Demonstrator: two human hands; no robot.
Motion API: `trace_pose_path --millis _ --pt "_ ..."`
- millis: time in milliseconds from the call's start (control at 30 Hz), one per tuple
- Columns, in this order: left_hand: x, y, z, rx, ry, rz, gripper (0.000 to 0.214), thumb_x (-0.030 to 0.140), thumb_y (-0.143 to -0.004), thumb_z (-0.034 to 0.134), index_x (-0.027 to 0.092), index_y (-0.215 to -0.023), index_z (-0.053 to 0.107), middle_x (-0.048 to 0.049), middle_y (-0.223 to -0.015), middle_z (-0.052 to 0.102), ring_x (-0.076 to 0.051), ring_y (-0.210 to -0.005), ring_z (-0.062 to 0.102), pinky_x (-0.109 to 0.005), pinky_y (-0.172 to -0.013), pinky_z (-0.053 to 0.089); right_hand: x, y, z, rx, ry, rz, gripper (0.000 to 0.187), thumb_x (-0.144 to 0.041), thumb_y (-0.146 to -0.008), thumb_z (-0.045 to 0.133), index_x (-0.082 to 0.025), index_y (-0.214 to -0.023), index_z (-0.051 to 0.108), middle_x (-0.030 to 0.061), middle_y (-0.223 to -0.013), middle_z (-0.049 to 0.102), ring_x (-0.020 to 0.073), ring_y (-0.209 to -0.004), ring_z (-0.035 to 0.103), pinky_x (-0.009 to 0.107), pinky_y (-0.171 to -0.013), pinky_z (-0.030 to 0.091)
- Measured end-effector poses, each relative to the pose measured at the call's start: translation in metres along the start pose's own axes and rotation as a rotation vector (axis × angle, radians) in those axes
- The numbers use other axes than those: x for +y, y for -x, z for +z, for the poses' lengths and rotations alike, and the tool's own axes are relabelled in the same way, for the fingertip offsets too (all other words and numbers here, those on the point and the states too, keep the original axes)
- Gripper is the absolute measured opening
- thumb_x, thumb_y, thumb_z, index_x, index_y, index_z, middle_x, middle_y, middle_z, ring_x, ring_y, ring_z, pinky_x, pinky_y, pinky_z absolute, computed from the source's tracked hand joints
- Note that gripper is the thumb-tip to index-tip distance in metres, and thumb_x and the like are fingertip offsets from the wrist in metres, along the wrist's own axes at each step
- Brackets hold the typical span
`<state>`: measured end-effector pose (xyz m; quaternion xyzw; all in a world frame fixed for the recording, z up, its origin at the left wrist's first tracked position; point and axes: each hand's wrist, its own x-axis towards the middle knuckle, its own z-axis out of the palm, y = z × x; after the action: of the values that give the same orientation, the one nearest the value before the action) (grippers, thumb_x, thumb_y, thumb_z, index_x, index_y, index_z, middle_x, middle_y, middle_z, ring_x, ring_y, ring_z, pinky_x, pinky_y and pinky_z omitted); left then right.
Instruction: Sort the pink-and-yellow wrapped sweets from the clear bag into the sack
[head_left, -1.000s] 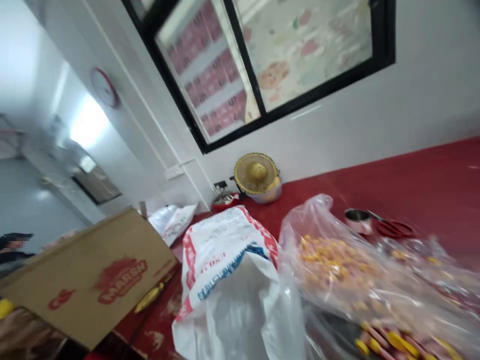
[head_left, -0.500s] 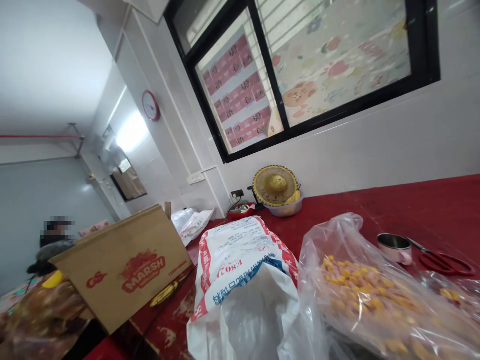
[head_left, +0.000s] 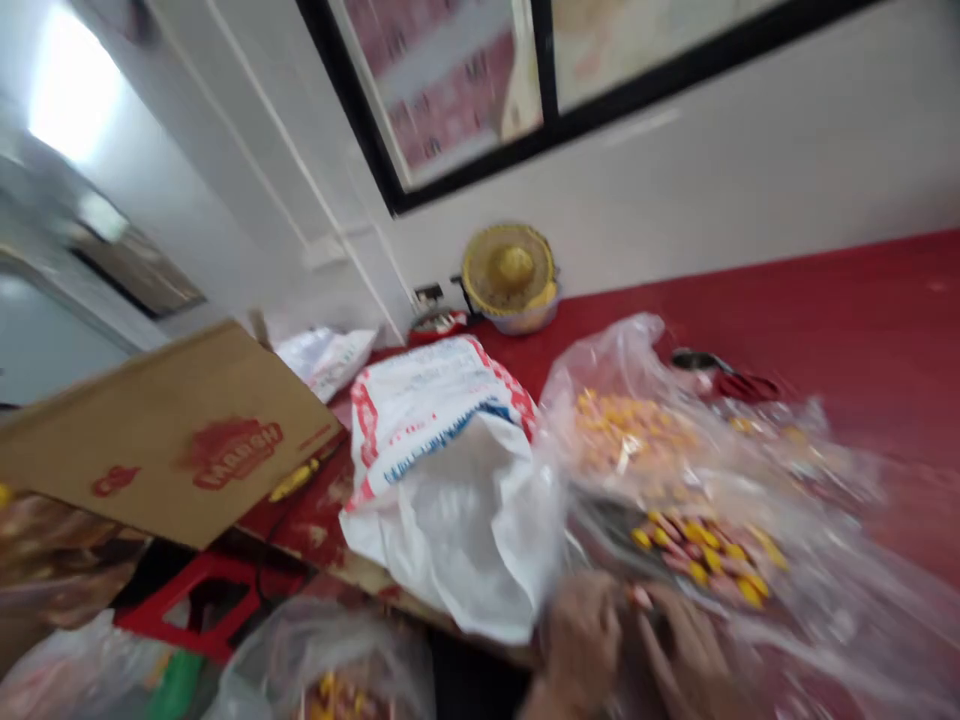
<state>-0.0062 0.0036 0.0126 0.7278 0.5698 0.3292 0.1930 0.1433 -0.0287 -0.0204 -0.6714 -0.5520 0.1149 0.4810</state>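
Observation:
At the bottom edge, my left hand (head_left: 581,640) shows curled fingers, blurred by motion. Close beside it is my right hand (head_left: 686,645), fingers bent inward. A small pinkish piece (head_left: 640,597) shows between the two hands; which hand holds it I cannot tell. Just beyond them, loose pink-and-yellow pieces (head_left: 709,555) lie on a grey metal surface. Behind these stands a clear plastic bag (head_left: 626,350) filled with similar pieces. To the left, a white printed sack (head_left: 442,390) lies with its mouth toward me.
A cardboard box (head_left: 180,440) stands at left near a red plastic crate (head_left: 195,600). Below is another clear bag (head_left: 330,650) of pieces. At the back are a yellow-rimmed round pan (head_left: 510,270), a metal cup (head_left: 694,365) and red-handled scissors (head_left: 746,385) on the red table (head_left: 825,310).
My view has tipped down and shifted right, so things sit higher and further left. Both my hands, the loose pieces and the lower bag have come into sight.

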Motion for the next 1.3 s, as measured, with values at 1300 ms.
trace_pose_path --millis 1300 --pt "0.005 -0.013 -0.039 0.46 0.252 -0.289 0.051 0.023 -0.1 0.052 0.02 -0.151 0.048 -0.0119 -0.129 0.068 -0.015 -0.084 0.068 -0.026 -0.074 0.056 -0.021 0.017 0.008 -0.202 0.037 -0.105 0.023 -0.029 -0.109 0.046 -0.021 -0.111 0.068 0.0079 -0.105 0.073 0.0224 -0.101 0.065 0.034 -0.089 0.044"
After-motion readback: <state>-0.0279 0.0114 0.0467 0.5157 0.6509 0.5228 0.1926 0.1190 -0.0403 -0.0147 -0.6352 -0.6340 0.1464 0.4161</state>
